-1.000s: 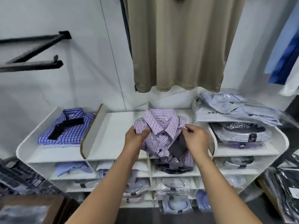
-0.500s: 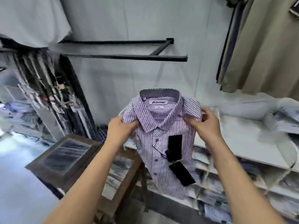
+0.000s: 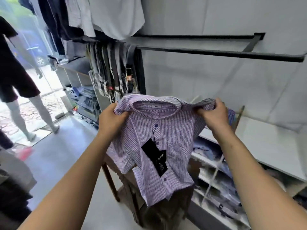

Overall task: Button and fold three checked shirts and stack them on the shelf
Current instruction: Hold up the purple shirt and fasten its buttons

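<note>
Shirt [image 3: 167, 146] cloth hung in the air between my two hands, a thin woven fabric checked in purple and white, with dark round buttons down the front and a soft open collar at the top. My left hand [image 3: 110, 118] had its fingers curled round the shoulder on its side, bunching the cloth into folds. My right hand [image 3: 213, 114] gripped the other shoulder the same way, thumb underneath, the fabric crumpled over the knuckles. I held the garment up in front of me, facing me, its hem loose and slightly twisted. Two flat black tags [image 3: 155, 155] dangled on a thin string from the placket, rectangular and stiff against the soft cloth.

Behind the lower part of the shirt stood a dark wooden table [image 3: 126, 185], partly hidden by the hanging fabric. To my right ran the white shelf [image 3: 272, 146], smooth on top, with compartments below stuffed with folded garments, blurred too much for me to tell apart. A black metal rail [image 3: 216, 53] crossed the grey wall above. Further left, dark and pale clothes hung in rows [image 3: 103, 22], and a person's legs [image 3: 25, 110] showed at the bright doorway.
</note>
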